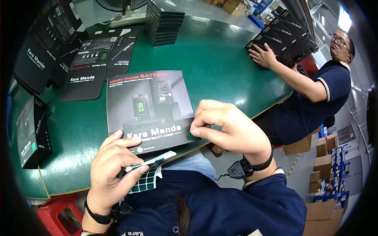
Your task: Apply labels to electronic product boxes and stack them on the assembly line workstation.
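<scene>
A flat grey-and-black printed battery box point(151, 114) lies in front of me at the table's near edge. My left hand point(112, 169) is closed on a folded sheet of small green stickers point(145, 181), gripped between thumb and fingers, with its fingertips by the box's lower left edge. The sheet hangs just below the box, over the edge of the table. With thumb and index finger together, my right hand point(230, 126) pinches a small dark green sticker point(192, 136) against the box's lower right corner. The fingers partly cover that sticker.
On the green table point(214, 59), flattened black boxes point(84, 84) lie at the left, near an upright finished box point(33, 133). A stack of boxes point(163, 23) and a power strip point(128, 19) stand behind. At right, a co-worker point(321, 94) touches stacked black boxes point(281, 37).
</scene>
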Tool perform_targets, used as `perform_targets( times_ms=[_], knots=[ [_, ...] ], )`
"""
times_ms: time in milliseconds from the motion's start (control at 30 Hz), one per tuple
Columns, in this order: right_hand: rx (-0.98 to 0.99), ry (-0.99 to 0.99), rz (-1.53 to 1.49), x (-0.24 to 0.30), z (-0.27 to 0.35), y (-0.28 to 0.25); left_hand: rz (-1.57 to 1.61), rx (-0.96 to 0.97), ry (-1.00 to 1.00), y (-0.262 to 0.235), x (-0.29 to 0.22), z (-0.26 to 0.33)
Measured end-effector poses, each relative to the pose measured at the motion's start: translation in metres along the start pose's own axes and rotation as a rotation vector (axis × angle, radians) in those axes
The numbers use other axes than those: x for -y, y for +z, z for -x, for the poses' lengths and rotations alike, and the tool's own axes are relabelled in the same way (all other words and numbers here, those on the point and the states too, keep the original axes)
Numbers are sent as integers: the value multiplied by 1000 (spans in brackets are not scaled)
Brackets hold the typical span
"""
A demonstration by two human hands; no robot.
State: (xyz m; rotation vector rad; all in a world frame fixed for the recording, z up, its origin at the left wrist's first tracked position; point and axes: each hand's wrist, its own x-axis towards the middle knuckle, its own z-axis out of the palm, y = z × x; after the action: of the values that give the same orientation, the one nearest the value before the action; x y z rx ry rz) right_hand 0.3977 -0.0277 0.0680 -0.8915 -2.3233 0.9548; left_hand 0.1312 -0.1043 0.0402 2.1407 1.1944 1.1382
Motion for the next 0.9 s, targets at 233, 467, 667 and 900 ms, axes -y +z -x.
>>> perform_targets(
  times_ms=[233, 467, 667, 900],
  knots=[
    [13, 2, 20, 1, 0, 0, 0, -2, 1, 0, -1, 0],
    [16, 16, 1, -2, 2, 3, -6, -1, 3, 0, -1, 0],
    [-13, 13, 50, -2, 2, 7, 22, -6, -30, 1, -2, 1],
    [-128, -169, 422, 8, 11, 18, 16, -2, -29, 1, -2, 1]
  ],
)
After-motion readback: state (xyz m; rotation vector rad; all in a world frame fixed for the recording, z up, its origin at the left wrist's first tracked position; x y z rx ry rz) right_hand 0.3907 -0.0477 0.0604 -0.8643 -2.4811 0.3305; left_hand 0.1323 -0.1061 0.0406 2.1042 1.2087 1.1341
